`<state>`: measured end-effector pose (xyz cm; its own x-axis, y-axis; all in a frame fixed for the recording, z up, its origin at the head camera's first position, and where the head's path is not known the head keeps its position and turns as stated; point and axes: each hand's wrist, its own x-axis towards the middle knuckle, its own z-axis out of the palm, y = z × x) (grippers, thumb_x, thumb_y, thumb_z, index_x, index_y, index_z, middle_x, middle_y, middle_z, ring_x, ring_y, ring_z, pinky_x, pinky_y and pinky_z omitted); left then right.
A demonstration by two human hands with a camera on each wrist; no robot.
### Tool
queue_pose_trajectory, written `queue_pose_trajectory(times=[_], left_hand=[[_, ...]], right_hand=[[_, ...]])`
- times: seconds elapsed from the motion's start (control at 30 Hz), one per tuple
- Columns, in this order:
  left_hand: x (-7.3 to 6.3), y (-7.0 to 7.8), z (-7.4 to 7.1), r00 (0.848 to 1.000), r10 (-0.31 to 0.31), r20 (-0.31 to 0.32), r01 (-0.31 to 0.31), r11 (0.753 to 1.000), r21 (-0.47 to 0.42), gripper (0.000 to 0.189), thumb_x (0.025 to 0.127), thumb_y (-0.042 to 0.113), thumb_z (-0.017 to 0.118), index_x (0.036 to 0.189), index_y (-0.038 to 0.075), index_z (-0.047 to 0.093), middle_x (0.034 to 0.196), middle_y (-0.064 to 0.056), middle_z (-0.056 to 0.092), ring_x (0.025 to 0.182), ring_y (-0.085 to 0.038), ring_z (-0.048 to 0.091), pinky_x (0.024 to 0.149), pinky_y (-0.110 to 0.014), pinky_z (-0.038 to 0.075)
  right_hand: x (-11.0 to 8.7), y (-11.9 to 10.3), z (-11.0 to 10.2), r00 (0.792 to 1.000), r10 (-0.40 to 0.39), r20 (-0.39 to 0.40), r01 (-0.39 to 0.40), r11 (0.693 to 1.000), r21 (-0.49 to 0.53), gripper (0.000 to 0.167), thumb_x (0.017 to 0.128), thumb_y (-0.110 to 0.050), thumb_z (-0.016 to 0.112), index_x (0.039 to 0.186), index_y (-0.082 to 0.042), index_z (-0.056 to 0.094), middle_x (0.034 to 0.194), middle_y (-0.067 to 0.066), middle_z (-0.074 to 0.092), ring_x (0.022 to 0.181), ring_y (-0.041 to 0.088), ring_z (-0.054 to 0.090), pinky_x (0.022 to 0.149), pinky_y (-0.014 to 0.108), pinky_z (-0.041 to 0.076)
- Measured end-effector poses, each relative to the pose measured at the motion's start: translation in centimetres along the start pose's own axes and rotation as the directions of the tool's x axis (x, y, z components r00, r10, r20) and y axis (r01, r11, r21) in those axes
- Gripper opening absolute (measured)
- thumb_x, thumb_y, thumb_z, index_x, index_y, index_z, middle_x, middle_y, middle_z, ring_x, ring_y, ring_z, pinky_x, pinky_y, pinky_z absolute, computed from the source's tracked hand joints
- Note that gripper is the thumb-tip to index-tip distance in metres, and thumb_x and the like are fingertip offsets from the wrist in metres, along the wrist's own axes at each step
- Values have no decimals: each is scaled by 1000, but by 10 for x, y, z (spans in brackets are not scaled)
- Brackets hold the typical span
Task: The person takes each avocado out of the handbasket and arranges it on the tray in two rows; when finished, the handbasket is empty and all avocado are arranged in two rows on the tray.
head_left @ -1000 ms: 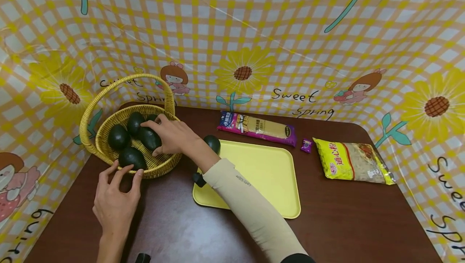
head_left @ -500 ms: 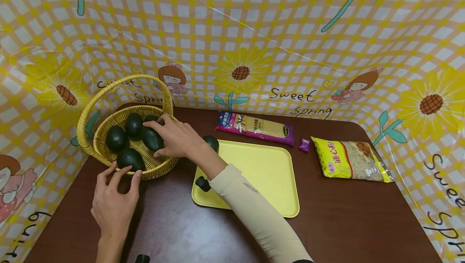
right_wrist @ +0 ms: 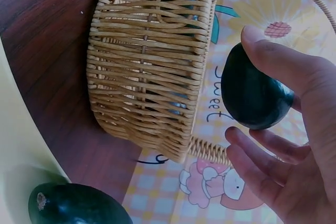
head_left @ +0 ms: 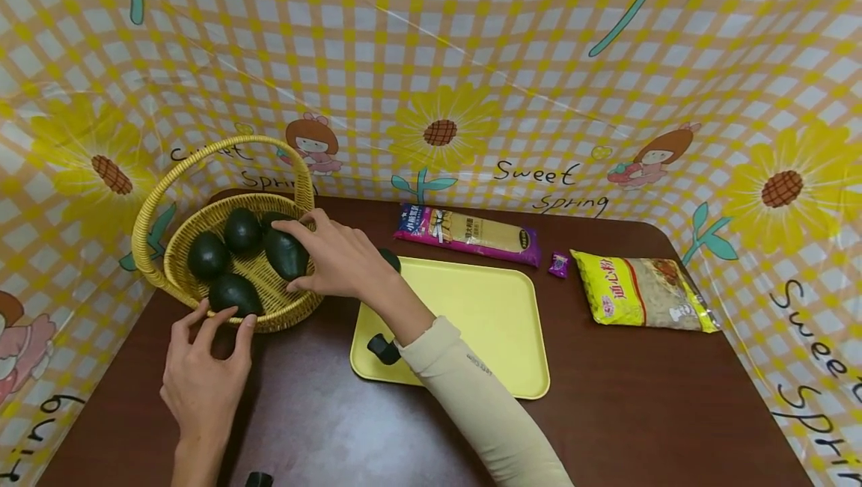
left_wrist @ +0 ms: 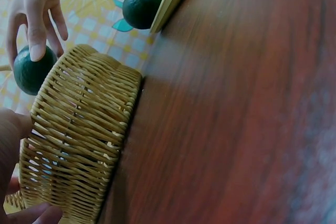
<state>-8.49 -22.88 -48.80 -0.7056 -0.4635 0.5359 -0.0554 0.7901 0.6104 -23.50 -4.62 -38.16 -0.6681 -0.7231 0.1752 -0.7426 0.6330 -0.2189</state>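
Note:
A yellow wicker basket (head_left: 289, 315) with a tall handle stands at the left, holding several dark green avocados (head_left: 209, 256). My right hand (head_left: 340, 259) grips one avocado (head_left: 286, 253) between thumb and fingers at the basket's right side. In the right wrist view this avocado (right_wrist: 254, 90) is held above the rim level. My left hand (head_left: 205, 367) is at the front rim, its fingertips on the wicker beside the nearest avocado (head_left: 234, 295). The left wrist view shows its thumb and fingers (left_wrist: 39, 214) against the basket's edge.
A yellow tray (head_left: 485, 322) lies right of the basket, with another avocado (head_left: 390, 259) at its far left corner, partly behind my right arm. Behind it are a purple noodle packet (head_left: 468, 234) and a small purple wrapped sweet (head_left: 558, 264). A yellow pasta bag (head_left: 643, 291) lies right.
My right hand has shifted slightly right and tilted with its avocado, showing more of the fruit. My left hand keeps its place at the rim. The whole head view has drifted a little left.

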Motion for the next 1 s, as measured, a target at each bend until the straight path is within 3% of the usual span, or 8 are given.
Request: queue_pose_trajectory(times=[0.47, 0.87, 1.0], left_hand=[[-1, 1, 0, 1000, -18, 10, 19, 1000, -15, 34, 96, 35, 84, 117, 8, 82, 143, -17, 65, 112, -46, 66, 69, -67, 53], [0, 0, 0, 1000, -25, 8, 25, 1000, -16, 34, 96, 36, 84, 116, 9, 82, 143, -15, 65, 114, -46, 66, 68, -67, 52], [0, 0, 0, 1000, -19, 1, 19, 1000, -14, 34, 96, 35, 84, 116, 9, 82, 143, -16, 65, 113, -46, 67, 68, -66, 52]], right_hand=[[-19, 4, -6, 999, 52, -11, -52, 998, 41, 93, 87, -57, 87, 166, -34, 42, 152, 10, 50, 81, 13, 57, 56, 27, 46], [-43, 17, -5, 995, 74, -69, -67, 993, 97, 92, 87, -55, 88, 165, -32, 45, 149, 8, 52, 76, 13, 55, 54, 27, 43], [-49, 20, -2, 993, 83, -82, -75, 992, 102, 92, 87, -54, 89, 165, -32, 45, 148, 7, 53, 84, 14, 56, 56, 27, 44]])
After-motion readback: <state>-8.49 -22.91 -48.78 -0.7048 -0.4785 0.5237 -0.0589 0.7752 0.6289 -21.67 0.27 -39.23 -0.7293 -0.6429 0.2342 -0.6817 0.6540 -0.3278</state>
